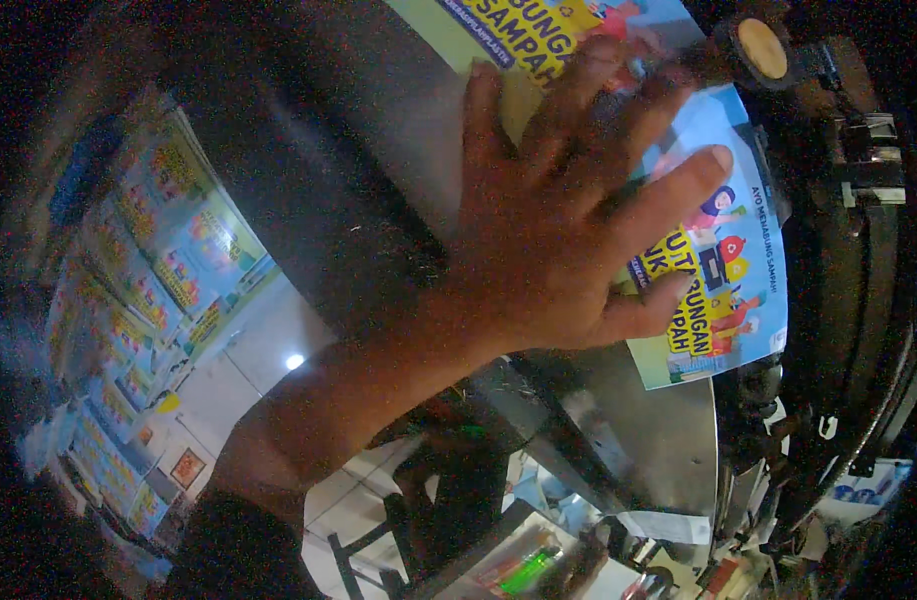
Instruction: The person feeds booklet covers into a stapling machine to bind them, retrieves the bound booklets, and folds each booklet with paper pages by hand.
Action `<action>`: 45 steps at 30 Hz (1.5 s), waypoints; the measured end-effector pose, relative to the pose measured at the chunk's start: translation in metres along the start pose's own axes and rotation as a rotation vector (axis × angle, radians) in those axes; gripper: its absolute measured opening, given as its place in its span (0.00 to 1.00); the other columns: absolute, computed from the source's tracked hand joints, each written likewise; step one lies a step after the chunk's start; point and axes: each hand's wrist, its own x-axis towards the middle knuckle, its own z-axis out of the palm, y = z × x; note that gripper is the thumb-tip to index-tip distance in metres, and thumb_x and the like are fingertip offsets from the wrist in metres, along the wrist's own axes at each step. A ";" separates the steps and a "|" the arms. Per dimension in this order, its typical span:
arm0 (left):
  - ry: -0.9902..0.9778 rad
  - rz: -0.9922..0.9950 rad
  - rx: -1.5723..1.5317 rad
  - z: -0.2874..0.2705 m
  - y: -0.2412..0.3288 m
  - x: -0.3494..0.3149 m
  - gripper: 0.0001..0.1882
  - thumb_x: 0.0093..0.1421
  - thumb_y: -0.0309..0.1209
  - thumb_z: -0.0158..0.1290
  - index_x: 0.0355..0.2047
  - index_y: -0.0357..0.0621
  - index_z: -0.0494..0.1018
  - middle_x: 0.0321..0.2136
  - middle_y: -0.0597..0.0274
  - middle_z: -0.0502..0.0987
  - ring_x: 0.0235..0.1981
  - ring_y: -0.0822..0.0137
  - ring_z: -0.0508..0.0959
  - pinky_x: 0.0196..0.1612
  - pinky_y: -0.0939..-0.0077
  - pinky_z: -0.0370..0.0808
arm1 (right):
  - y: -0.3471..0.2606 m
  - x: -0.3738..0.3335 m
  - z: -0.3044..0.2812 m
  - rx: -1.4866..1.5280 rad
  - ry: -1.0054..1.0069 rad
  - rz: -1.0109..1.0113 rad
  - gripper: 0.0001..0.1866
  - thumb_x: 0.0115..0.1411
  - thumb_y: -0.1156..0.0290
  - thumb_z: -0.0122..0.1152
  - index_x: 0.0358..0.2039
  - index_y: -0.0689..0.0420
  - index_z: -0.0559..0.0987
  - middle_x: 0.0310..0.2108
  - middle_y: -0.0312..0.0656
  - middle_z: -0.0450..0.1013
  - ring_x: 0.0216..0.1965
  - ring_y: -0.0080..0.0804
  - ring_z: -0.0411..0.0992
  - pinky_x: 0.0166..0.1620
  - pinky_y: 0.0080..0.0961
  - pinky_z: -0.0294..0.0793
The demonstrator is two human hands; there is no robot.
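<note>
My left hand (568, 200) reaches in from the lower left with its back showing. Its fingers are spread, the thumb pointing to the right. Under and just beyond the fingers lies a glossy printed sheet (753, 245) in light blue, yellow and green, with cartoon figures and lettering. More of the same kind of print (523, 50) shows past the fingertips at the top. Whether both belong to one sheet I cannot tell, as the hand covers the middle. A grey metal plate (668, 430) extends below the sheet's near edge. My right hand is not visible.
Similar printed sheets (193, 235) lie in rows at the left. Dark machine parts with a curved bar (868, 320) and a round yellowish knob (761, 48) line the right. Below are white floor tiles (218, 400), a dark stool-like frame (363, 545) and a green-lit object (526, 570).
</note>
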 end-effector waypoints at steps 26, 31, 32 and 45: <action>-0.129 -0.211 -0.137 -0.001 0.008 0.003 0.43 0.37 0.51 0.63 0.55 0.53 0.65 0.62 0.48 0.56 0.66 0.43 0.51 0.50 0.28 0.54 | 0.004 -0.017 -0.006 -0.035 -0.124 0.141 0.31 0.64 0.50 0.47 0.55 0.66 0.64 0.51 0.54 0.61 0.52 0.48 0.62 0.53 0.39 0.63; -0.119 -0.233 -0.126 0.001 0.014 -0.001 0.44 0.37 0.51 0.63 0.56 0.51 0.64 0.63 0.45 0.55 0.66 0.43 0.51 0.50 0.27 0.54 | -0.002 -0.014 -0.006 -0.058 -0.088 0.122 0.29 0.65 0.51 0.46 0.54 0.65 0.65 0.48 0.54 0.64 0.51 0.50 0.64 0.53 0.41 0.63; -0.108 -0.241 -0.125 0.003 0.016 -0.003 0.44 0.37 0.51 0.63 0.56 0.51 0.64 0.63 0.45 0.54 0.66 0.43 0.50 0.50 0.27 0.54 | -0.003 -0.011 -0.008 -0.094 -0.107 0.084 0.29 0.65 0.52 0.45 0.53 0.65 0.66 0.47 0.55 0.65 0.51 0.51 0.64 0.54 0.42 0.63; 0.189 -0.383 -0.478 0.015 0.025 0.001 0.44 0.37 0.52 0.63 0.55 0.49 0.65 0.63 0.45 0.55 0.66 0.44 0.51 0.52 0.27 0.54 | -0.007 -0.014 0.000 0.023 -0.075 0.123 0.36 0.66 0.51 0.43 0.62 0.69 0.55 0.60 0.55 0.57 0.60 0.46 0.57 0.61 0.40 0.55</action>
